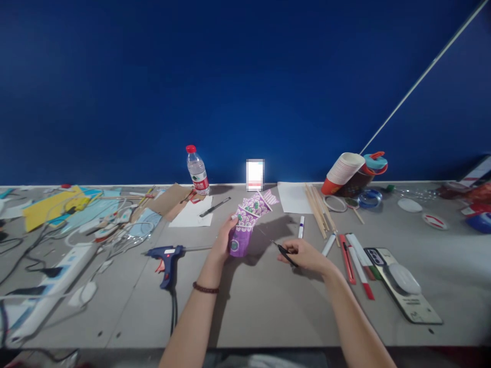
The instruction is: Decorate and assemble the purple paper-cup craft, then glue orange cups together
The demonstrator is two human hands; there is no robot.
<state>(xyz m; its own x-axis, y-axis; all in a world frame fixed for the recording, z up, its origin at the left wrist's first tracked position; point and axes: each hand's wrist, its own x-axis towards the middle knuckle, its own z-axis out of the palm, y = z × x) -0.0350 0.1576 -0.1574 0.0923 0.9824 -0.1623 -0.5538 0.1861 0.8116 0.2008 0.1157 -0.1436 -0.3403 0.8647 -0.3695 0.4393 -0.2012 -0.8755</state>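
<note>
My left hand (227, 236) is wrapped round a purple paper-cup fish (245, 225), with segments that have white rims, a scale pattern with green patches, a round eye at the lower end and a striped tail at the top. It is held tilted above the table. To its right, my right hand (303, 254) grips small scissors (286, 252) by their black handles. The thin blades point up and left toward the fish, apart from it. Whether the blades are spread I cannot tell.
On the left lie a blue glue gun (166, 260), a power strip (57, 286), cables and coloured paper (49, 207). A water bottle (197, 171) stands behind. Stacked paper cups (342, 173), wooden sticks (320, 209), markers (358, 263) and a phone (402, 286) are on the right.
</note>
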